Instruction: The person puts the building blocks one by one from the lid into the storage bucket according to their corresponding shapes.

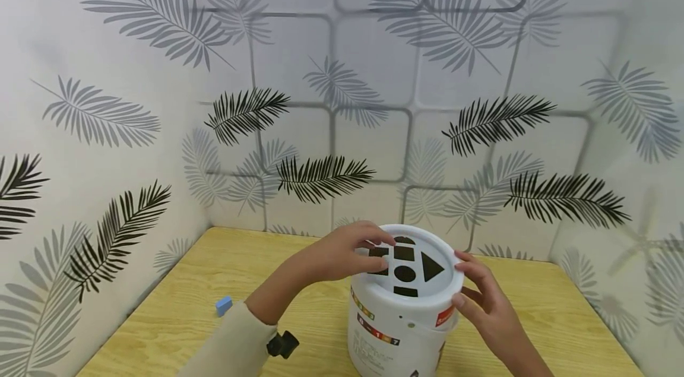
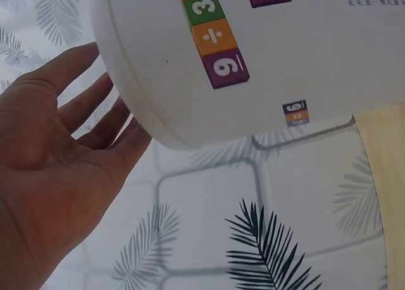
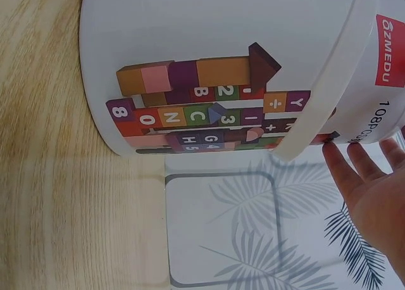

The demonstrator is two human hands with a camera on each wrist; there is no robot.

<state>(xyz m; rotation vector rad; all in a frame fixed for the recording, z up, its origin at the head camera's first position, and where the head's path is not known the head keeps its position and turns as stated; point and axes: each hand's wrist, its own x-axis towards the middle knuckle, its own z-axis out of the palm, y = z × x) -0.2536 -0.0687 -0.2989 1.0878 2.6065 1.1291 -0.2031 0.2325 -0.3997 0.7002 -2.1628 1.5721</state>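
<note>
A white toy bucket (image 1: 374, 329) stands upright, its round white lid (image 1: 387, 290) cut with dark shaped holes such as a triangle, a circle and squares. Over the lid's left part reaches my left hand (image 1: 342, 252), thumb and index finger apart above the square holes. Nothing shows between those fingertips, and the lid hides part of them in the left wrist view. On the opposite side my right hand (image 1: 488, 306) touches the rim with fingers and thumb spread. Its fingers look fairly straight against the lid's side in the right wrist view.
A small blue block (image 1: 224, 306) lies on the wooden table (image 1: 176, 300), left of the bucket. Leaf-patterned walls (image 1: 299, 145) border the table at the back and on both sides. A black device (image 1: 283, 344) sits at the left sleeve's cuff.
</note>
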